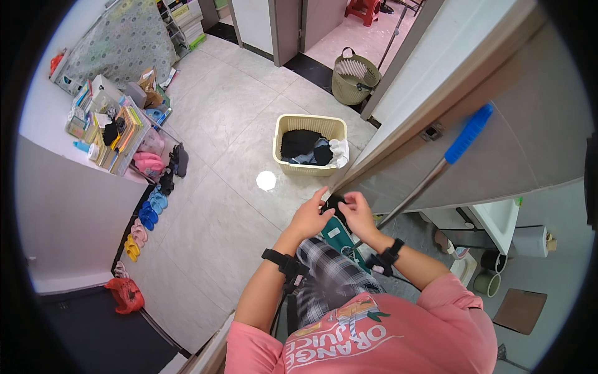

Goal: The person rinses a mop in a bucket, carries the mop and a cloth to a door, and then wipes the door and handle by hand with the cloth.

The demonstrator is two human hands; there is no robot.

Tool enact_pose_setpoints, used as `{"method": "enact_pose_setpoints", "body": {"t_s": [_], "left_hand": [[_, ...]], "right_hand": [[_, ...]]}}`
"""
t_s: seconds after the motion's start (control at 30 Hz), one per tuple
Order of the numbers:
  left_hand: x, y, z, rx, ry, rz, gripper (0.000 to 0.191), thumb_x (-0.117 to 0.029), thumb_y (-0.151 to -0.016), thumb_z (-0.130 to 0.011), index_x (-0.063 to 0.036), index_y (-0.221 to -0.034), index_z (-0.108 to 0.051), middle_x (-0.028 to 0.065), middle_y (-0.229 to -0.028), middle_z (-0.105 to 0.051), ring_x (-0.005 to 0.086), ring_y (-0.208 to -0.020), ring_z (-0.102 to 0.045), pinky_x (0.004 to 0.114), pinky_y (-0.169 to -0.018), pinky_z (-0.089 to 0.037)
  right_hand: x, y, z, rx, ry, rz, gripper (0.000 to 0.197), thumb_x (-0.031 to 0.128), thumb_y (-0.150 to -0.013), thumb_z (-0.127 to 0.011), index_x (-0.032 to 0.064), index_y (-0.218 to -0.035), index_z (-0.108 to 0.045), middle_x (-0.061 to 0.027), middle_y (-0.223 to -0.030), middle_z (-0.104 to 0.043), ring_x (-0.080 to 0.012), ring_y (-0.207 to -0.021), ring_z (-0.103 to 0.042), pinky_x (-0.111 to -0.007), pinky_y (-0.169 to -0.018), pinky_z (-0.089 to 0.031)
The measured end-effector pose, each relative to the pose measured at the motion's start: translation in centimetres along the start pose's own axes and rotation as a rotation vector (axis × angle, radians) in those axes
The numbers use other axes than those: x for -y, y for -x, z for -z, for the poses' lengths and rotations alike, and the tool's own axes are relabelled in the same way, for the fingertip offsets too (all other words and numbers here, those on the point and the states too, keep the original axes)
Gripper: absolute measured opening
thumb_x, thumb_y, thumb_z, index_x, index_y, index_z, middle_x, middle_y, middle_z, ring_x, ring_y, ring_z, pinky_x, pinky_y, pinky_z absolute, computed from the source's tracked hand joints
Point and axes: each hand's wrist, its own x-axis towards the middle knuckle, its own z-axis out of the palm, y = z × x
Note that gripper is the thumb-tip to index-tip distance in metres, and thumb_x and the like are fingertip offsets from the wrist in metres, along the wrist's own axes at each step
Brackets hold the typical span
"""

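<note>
A black cloth-like item (334, 204) shows between my two hands, partly hidden by the fingers. My right hand (359, 216) has its curled fingertips against it and seems to grip it. Beside its other edge is my left hand (309, 216), thumb and forefinger apart; whether they pinch it cannot be told. Just below the hands lies a teal flat mop head (337, 234) with a white label. From it a metal pole (413, 192) slants up to a blue grip (469, 133) by the door. Farther ahead, a cream laundry basket (310, 171) holds black, blue and white clothes (301, 144).
An olive basket (351, 89) stands at a doorway. A wooden door edge (444, 93) rises close on my right, with a white washbasin (497, 219) behind it. Slippers (148, 215) line the left wall below a cluttered shelf (117, 135). A red plastic bag (125, 295) lies lower left.
</note>
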Motion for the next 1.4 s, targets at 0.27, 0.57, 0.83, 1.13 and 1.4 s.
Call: {"method": "enact_pose_setpoints", "body": {"t_s": [0.27,0.57,0.83,1.13,1.4], "left_hand": [[7.0,-5.8,9.8,-0.052,-0.071,0.120,0.069,-0.027,-0.078,-0.062,-0.0117,-0.136,-0.029,0.0223,-0.108,-0.058,0.0366,-0.096,-0.058,0.041,-0.083,-0.046],[15.7,-5.1,24.6,-0.427,-0.016,0.496,0.053,-0.031,-0.081,-0.058,-0.0104,-0.127,-0.042,0.0175,-0.104,-0.061,0.0337,-0.095,-0.058,0.039,-0.082,-0.046],[22.6,-0.6,35.2,-0.569,0.163,0.670,0.048,-0.030,-0.080,-0.063,-0.0039,-0.118,-0.052,0.0122,-0.095,-0.063,0.0231,-0.087,-0.060,0.031,-0.077,-0.047],[32.0,0.7,52.6,-0.712,0.172,0.664,0.044,-0.030,-0.078,-0.065,-0.0047,-0.113,-0.056,0.0100,-0.084,-0.063,0.0205,-0.082,-0.060,0.030,-0.075,-0.046],[34.0,-1.9,66.9,-1.017,0.356,0.486,0.051,-0.026,-0.078,-0.063,-0.0067,-0.122,-0.045,0.0139,-0.088,-0.066,0.0279,-0.086,-0.063,0.035,-0.077,-0.047]], "right_hand": [[-0.6,-12.4,-13.8,0.226,0.194,0.159,0.045,0.030,-0.078,-0.064,-0.0002,-0.109,-0.052,-0.0204,-0.099,-0.056,-0.0317,-0.087,-0.056,-0.040,-0.074,-0.046],[5.0,-23.8,-27.5,0.465,0.468,0.146,0.049,0.040,-0.081,-0.060,0.0006,-0.109,-0.055,-0.0217,-0.099,-0.056,-0.0319,-0.092,-0.055,-0.038,-0.079,-0.045],[13.0,-29.8,-42.6,0.718,0.412,0.257,0.037,0.034,-0.081,-0.061,0.0001,-0.094,-0.059,-0.0157,-0.089,-0.062,-0.0252,-0.082,-0.058,-0.034,-0.073,-0.046],[22.9,-32.2,-56.9,0.790,0.353,0.150,0.033,0.033,-0.080,-0.063,0.0008,-0.085,-0.062,-0.0081,-0.076,-0.063,-0.0162,-0.070,-0.057,-0.029,-0.065,-0.045],[30.0,-33.8,-73.8,0.994,0.317,0.147,0.030,0.030,-0.085,-0.058,0.0008,-0.089,-0.063,-0.0032,-0.073,-0.061,-0.0102,-0.069,-0.053,-0.025,-0.063,-0.043]]}}
